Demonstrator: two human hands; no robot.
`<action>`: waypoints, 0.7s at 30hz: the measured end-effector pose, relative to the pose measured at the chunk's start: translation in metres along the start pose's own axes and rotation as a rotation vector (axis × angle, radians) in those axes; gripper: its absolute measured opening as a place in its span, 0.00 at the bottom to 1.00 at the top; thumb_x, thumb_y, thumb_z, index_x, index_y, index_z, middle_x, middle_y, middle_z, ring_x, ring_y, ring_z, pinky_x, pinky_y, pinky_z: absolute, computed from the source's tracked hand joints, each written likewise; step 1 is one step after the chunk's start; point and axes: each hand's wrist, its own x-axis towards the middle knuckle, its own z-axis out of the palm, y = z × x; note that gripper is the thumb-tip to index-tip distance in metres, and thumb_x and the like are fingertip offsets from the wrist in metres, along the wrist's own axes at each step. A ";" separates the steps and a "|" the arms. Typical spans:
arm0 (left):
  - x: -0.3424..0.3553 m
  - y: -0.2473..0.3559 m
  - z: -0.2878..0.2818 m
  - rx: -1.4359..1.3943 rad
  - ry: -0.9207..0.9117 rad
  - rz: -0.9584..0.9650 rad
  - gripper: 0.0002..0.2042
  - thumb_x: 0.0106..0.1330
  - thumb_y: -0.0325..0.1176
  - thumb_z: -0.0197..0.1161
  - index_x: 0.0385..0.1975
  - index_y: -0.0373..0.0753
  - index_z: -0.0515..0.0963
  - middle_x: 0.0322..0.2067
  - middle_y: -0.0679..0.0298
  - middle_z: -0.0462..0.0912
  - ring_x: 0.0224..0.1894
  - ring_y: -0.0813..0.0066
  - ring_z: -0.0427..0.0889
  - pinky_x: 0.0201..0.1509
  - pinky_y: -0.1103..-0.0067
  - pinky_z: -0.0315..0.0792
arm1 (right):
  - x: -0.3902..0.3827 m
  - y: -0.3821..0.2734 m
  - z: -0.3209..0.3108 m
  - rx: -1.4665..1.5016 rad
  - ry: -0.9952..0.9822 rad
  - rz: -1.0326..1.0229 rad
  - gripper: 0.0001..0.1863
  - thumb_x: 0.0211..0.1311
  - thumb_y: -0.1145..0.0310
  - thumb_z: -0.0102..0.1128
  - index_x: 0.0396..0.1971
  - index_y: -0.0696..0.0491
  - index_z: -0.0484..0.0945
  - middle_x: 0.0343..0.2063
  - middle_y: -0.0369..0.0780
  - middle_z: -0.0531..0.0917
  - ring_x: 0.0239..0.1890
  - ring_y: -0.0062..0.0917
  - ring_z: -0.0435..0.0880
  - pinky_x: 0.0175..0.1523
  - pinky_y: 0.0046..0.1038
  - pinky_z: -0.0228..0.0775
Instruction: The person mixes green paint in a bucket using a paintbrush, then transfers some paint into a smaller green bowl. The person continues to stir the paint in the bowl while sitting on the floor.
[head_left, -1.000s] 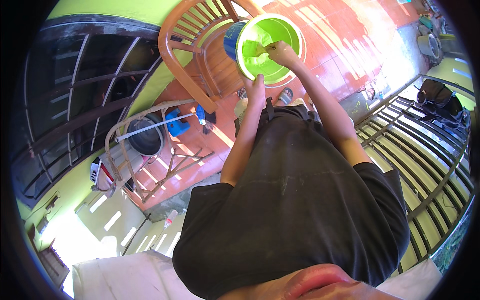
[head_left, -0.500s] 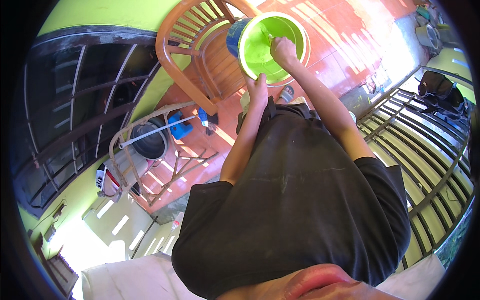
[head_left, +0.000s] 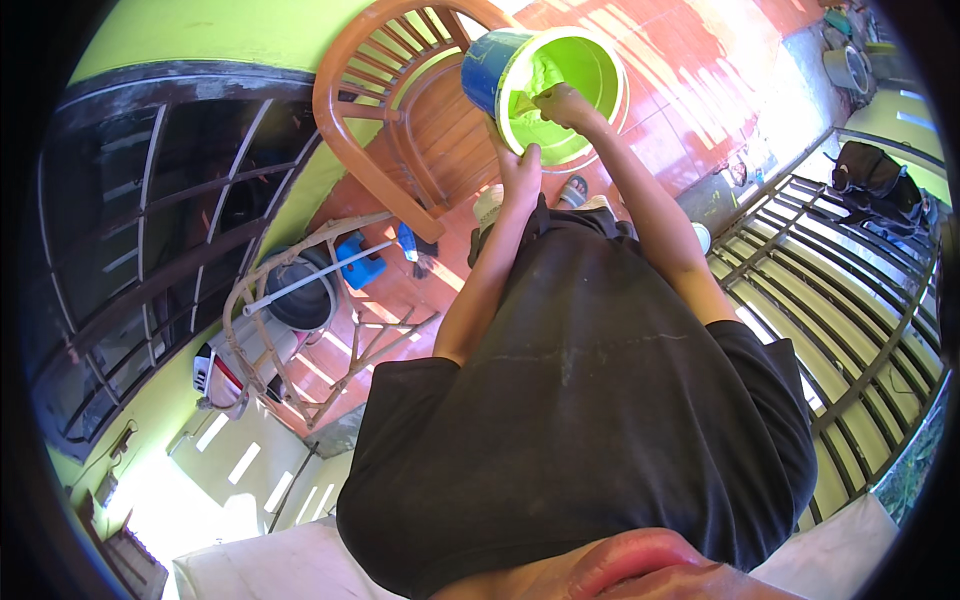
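Observation:
My left hand [head_left: 520, 172] grips the lower left rim of a bucket [head_left: 484, 72], blue outside with a pale rim, tilted toward me, its inside coated or filled with bright green paint [head_left: 577, 85]. My right hand [head_left: 568, 110] is closed inside the bucket's opening around a short, green-smeared tool; its end lies in the green and I cannot make out its exact kind. Just behind and left of the bucket stands a wooden armchair [head_left: 420, 150]. My sandaled foot [head_left: 575, 190] shows on the tiles below.
Red floor tiles [head_left: 680, 90] run to the upper right. At left are a barred window [head_left: 150, 250], bent frame [head_left: 250, 280], dark tub [head_left: 300, 295], broom pole [head_left: 310, 275] and blue plastic object [head_left: 360, 265]. At right are metal railings [head_left: 830, 330] with a black backpack [head_left: 875, 185].
The bucket has shifted slightly rightward with my left hand on it, showing more blue side. My right hand has moved around inside it, first rightward, then slightly back left.

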 end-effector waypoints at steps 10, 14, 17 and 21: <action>0.032 0.027 0.007 -0.008 -0.074 -0.001 0.45 0.54 0.14 0.48 0.74 0.36 0.35 0.67 0.51 0.58 0.67 0.64 0.63 0.70 0.73 0.58 | -0.067 -0.004 -0.049 0.129 0.253 -0.109 0.22 0.69 0.54 0.56 0.48 0.59 0.83 0.22 0.36 0.78 0.20 0.18 0.69 0.28 0.26 0.64; 0.041 0.036 0.024 -0.088 -0.116 -0.057 0.46 0.55 0.14 0.48 0.74 0.35 0.32 0.68 0.50 0.56 0.67 0.63 0.63 0.70 0.74 0.58 | -0.117 -0.012 -0.076 0.183 0.352 -0.046 0.23 0.70 0.52 0.57 0.51 0.56 0.83 0.22 0.31 0.76 0.24 0.12 0.67 0.29 0.20 0.60; 0.044 0.041 0.037 -0.110 -0.151 -0.106 0.46 0.55 0.15 0.48 0.74 0.35 0.31 0.68 0.49 0.56 0.67 0.63 0.63 0.71 0.74 0.58 | -0.159 -0.024 -0.089 0.217 0.490 -0.127 0.22 0.71 0.54 0.56 0.52 0.56 0.82 0.22 0.31 0.75 0.25 0.12 0.67 0.31 0.18 0.60; 0.050 0.039 0.050 -0.174 -0.224 -0.171 0.46 0.56 0.14 0.49 0.74 0.37 0.31 0.67 0.50 0.56 0.67 0.63 0.63 0.70 0.73 0.59 | -0.208 -0.043 -0.104 0.241 0.627 -0.068 0.20 0.72 0.58 0.57 0.53 0.59 0.81 0.22 0.31 0.74 0.26 0.12 0.67 0.32 0.18 0.59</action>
